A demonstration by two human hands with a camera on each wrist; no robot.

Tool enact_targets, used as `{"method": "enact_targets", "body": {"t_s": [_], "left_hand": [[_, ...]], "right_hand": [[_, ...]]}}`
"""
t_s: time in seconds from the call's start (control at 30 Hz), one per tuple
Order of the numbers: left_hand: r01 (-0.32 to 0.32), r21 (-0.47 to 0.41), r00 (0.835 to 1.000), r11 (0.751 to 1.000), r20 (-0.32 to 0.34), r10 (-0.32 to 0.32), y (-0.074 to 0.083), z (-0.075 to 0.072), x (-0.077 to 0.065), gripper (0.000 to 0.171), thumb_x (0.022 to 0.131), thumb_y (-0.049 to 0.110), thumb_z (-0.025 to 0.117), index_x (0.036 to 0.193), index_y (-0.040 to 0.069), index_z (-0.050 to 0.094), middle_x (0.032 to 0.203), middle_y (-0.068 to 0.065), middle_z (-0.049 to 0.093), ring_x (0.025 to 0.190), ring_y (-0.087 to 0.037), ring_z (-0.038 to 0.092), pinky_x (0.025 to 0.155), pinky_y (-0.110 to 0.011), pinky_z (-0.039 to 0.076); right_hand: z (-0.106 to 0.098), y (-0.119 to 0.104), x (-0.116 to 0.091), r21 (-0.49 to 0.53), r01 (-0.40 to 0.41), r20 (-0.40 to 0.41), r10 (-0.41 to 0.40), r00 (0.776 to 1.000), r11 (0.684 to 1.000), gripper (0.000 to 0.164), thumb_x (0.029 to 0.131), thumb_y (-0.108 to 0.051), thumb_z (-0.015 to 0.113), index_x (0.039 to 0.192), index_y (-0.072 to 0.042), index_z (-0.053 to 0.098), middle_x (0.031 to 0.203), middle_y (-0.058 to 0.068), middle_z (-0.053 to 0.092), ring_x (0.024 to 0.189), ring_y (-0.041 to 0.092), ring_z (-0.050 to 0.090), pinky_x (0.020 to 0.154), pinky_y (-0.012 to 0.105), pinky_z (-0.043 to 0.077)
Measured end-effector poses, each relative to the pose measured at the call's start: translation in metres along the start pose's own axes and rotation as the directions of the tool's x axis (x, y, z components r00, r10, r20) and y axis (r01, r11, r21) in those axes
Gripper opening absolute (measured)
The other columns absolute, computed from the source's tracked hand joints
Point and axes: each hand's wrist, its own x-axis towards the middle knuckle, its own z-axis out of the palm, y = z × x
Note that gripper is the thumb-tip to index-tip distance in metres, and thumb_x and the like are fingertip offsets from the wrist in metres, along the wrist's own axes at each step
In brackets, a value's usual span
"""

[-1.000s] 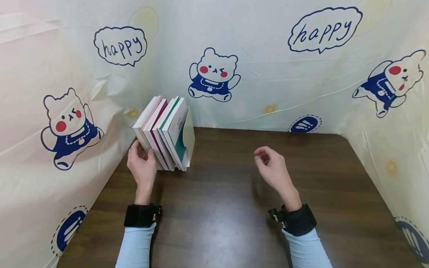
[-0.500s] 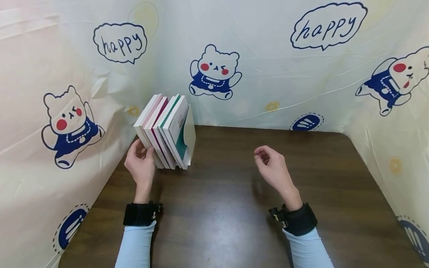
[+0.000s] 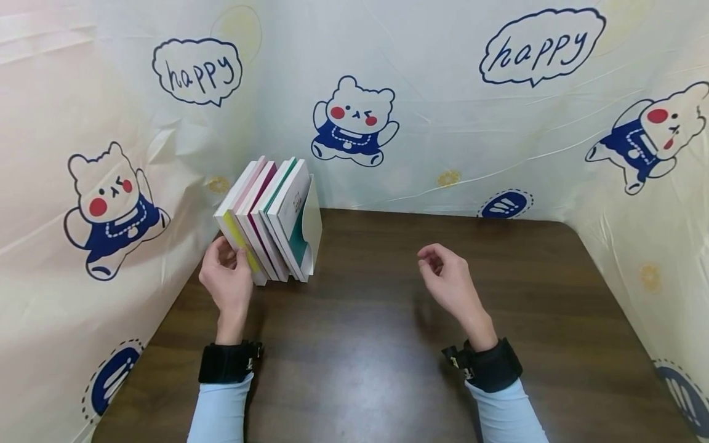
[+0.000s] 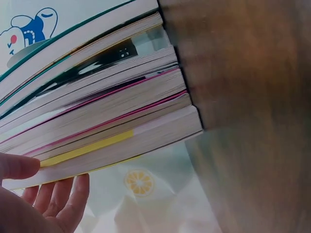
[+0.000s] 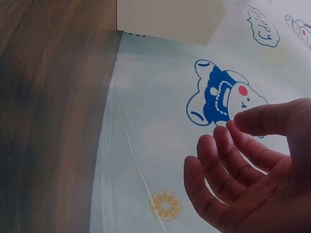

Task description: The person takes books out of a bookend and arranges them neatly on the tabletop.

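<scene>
Yellow-edged book (image 4: 121, 149) — inside left grip (image 3: 228, 280), between thumb (image 4: 20, 166) and fingers (image 4: 75, 201)

The end book (image 3: 231, 223) on the far left of the row of books (image 3: 268, 232) has slid partway out toward the person, its front edge now jutting past the row. A yellow strip (image 3: 239, 234) has come into sight on its side facing the row. The left hand (image 3: 227, 277) has shifted with it, nearer the person and slightly farther left of the row.
</scene>
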Motion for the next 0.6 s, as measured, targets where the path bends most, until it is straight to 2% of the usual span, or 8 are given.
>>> {"method": "enact_targets", "body": {"t_s": [0.1,0.2,0.3,0.6], "left_hand": [[0.004,0.011,0.998,1.0,0.061,-0.004,-0.001,-0.0022,0.0015,0.033,0.095,0.0,0.069,0.128,0.0,0.068,0.118,-0.017,0.073,0.1,-0.024,0.069,0.076,-0.019,0.053],[0.007,0.037,0.99,0.999,0.141,-0.012,-0.0027,-0.0027,0.0046,0.037,0.096,0.002,0.066,0.132,0.0,0.064,0.123,-0.021,0.072,0.106,-0.031,0.068,0.082,-0.036,0.057],[0.008,0.055,0.982,0.998,0.186,-0.018,-0.0042,-0.0025,0.0077,0.037,0.095,0.003,0.066,0.132,-0.001,0.063,0.123,-0.026,0.072,0.107,-0.037,0.068,0.083,-0.052,0.056],[-0.007,0.101,0.98,0.995,0.198,-0.013,-0.0071,-0.0053,0.008,0.035,0.097,0.004,0.065,0.131,-0.003,0.063,0.122,-0.027,0.073,0.102,-0.038,0.071,0.076,-0.053,0.058]], "right_hand": [[0.0001,-0.0006,0.0004,-0.001,0.002,0.0,-0.002,1.0,1.0,0.011,0.102,-0.009,0.063,0.111,-0.006,0.069,0.093,0.014,0.068,0.082,0.028,0.06,0.075,0.045,0.056],[0.0004,-0.0003,0.0009,-0.003,0.006,0.001,-0.006,1.0,1.0,0.011,0.102,-0.008,0.063,0.111,-0.005,0.069,0.092,0.014,0.068,0.082,0.028,0.06,0.074,0.044,0.056],[0.0008,0.0002,0.0018,-0.006,0.01,0.001,-0.01,1.0,1.0,0.013,0.102,-0.008,0.063,0.112,-0.002,0.069,0.092,0.014,0.068,0.081,0.028,0.06,0.074,0.044,0.056],[0.0012,-0.001,0.0005,-0.01,-0.005,0.015,0.005,1.0,1.0,0.012,0.102,-0.009,0.064,0.112,-0.005,0.069,0.092,0.014,0.068,0.081,0.028,0.06,0.074,0.044,0.056]]}}
